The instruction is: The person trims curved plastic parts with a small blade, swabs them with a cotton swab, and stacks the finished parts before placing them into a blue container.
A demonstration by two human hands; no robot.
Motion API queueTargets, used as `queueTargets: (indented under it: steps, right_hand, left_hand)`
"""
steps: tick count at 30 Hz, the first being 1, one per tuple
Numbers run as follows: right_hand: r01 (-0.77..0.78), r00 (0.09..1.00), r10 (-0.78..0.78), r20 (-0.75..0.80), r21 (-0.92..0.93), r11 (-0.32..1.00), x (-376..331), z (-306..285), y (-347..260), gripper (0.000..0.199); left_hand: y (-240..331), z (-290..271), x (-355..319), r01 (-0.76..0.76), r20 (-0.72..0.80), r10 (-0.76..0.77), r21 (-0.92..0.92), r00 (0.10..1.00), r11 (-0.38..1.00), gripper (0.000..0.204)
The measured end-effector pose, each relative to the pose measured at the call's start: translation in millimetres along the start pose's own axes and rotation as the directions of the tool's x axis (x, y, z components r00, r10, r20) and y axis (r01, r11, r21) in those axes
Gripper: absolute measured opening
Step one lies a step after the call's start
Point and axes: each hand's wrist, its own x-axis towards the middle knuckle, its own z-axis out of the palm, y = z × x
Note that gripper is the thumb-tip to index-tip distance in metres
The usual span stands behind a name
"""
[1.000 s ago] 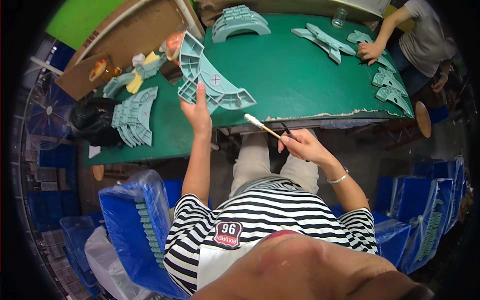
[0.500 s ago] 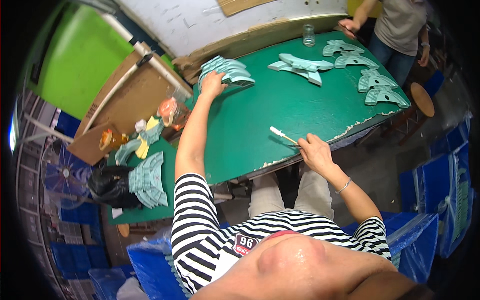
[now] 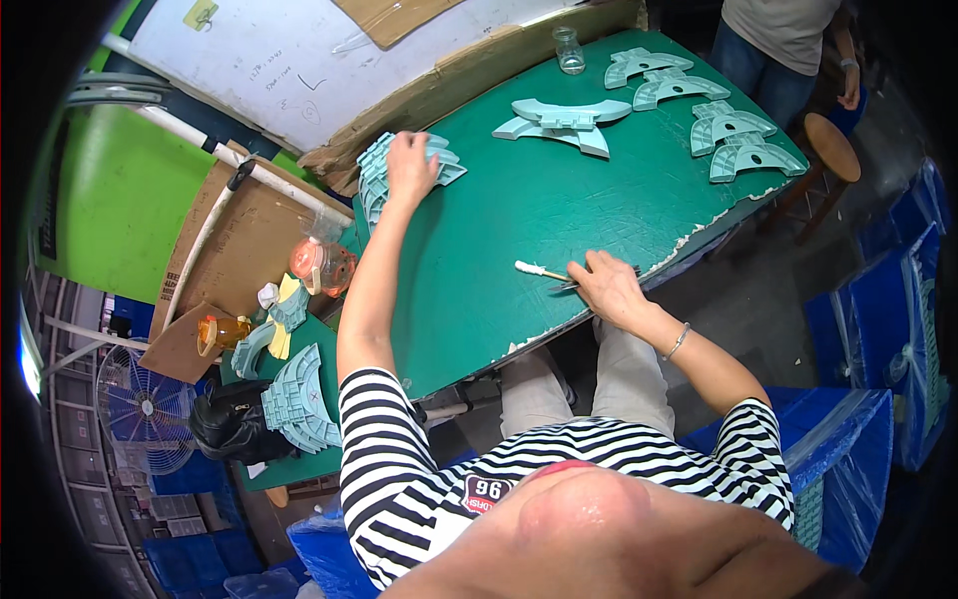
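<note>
A stack of teal curved plastic parts [image 3: 375, 172] lies at the far left of the green table [image 3: 489, 235]. My left hand [image 3: 410, 170] is over this stack, its fingers bent and a gap showing between thumb and fingers. Whether the fingertips touch a part is hard to see. Near the front edge of the table, my right hand [image 3: 611, 290] pinches a cotton swab [image 3: 534, 269] with its white tip pointing left. A thin dark tool, its kind unclear, also shows in that hand.
Two overlapping teal parts [image 3: 565, 118] lie mid-table, several more [image 3: 743, 140] along the right. A glass jar [image 3: 569, 52] stands at the back. Left are an orange-lidded jar [image 3: 322, 267], a black bag [image 3: 228, 419] and another teal stack [image 3: 301, 399]. A co-worker [image 3: 778, 40] stands far right.
The whole view has shifted and turned. My left hand's fingers have loosened over the teal stack. The swab stays in my right hand. The co-worker's hand near the glass jar has left the view.
</note>
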Motion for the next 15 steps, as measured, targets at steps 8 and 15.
queueTargets:
  steps: [8,15]
  right_hand:
    - [-0.029,0.999,0.029,0.013,0.030,0.999,0.8,-10.3,0.2,0.039]
    - [-0.088,0.996,0.088,0.027,0.023,0.996,-12.0,-17.2,3.6,0.042]
  left_hand:
    - [116.7,59.7,63.2,-0.327,0.188,0.317,0.021,0.929,0.945,0.073]
    - [143.1,141.3,70.6,-0.313,0.233,0.264,0.206,0.936,0.927,0.086]
